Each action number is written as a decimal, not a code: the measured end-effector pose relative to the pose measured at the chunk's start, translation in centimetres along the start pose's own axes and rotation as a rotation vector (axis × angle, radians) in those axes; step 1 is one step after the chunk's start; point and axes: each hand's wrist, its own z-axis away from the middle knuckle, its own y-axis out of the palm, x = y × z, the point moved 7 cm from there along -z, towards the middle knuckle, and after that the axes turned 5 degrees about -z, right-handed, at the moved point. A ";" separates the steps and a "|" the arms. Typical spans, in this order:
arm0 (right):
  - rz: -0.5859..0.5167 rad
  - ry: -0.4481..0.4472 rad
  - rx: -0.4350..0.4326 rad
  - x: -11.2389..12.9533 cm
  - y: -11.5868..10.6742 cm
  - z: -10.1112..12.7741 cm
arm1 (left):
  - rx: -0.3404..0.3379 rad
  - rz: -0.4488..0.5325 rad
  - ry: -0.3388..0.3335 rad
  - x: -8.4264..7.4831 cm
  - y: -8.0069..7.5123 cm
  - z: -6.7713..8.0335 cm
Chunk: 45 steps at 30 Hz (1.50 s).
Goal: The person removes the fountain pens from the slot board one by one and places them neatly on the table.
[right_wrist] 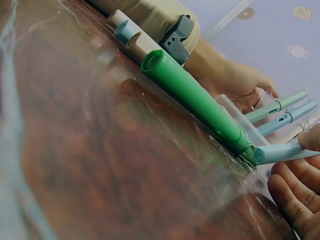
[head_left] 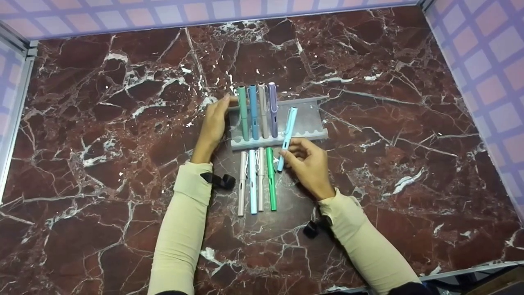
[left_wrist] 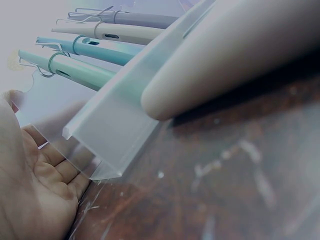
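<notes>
My left hand (head_left: pixel 215 121) grips the left end of a clear plastic pen rack (head_left: pixel 305 119), its fingers showing through the plastic in the left wrist view. Between thumb and fingers, my right hand (head_left: pixel 309 164) pinches a light blue pen (head_left: pixel 290 123), tilted over the rack's notched front edge. Leaning side by side on the rack are a sage green pen (head_left: pixel 243 112), a blue pen (head_left: pixel 254 110), a beige pen (head_left: pixel 263 110) and a purple pen (head_left: pixel 273 110), caps toward the back. Open notches show to the right of them.
In front of the rack lie a pinkish pen (head_left: pixel 242 184), a pale blue pen (head_left: pixel 253 184), another pinkish pen (head_left: pixel 260 180) and a bright green pen (head_left: pixel 271 180), side by side. Checkered panels (head_left: pixel 487 49) border the dark red marbled table (head_left: pixel 102 164) at the back and sides.
</notes>
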 end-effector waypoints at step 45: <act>0.160 0.076 0.092 0.1 -0.7 3.1 | 0.006 0.068 -0.019 0.1 0.1 0.0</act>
